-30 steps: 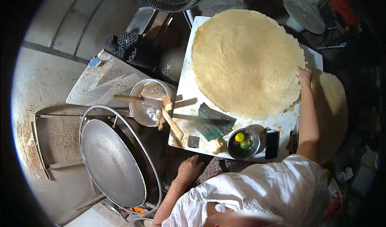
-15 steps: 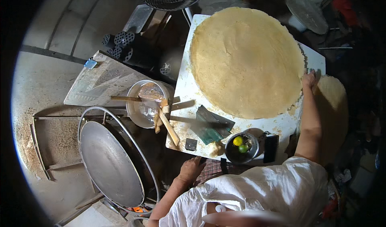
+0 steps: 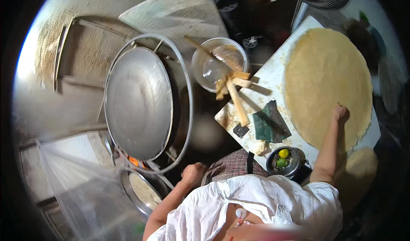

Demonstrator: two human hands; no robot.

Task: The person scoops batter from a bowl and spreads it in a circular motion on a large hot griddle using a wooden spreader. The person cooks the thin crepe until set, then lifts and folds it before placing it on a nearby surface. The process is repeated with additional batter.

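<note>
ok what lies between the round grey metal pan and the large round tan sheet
In the head view: the arc of a grey metal ring, a round pale bucket, pale wooden sticks, dark green sheeting and part of the white tabletop.

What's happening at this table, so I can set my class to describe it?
A person in a white shirt has the right hand over a large, round, tan sheet on a white table; whether it grips anything is unclear. The left hand is low, off the table, near the checked cloth. A metal bowl with yellow and green fruit stands near the person, and a wide metal pan is at the left.
</note>
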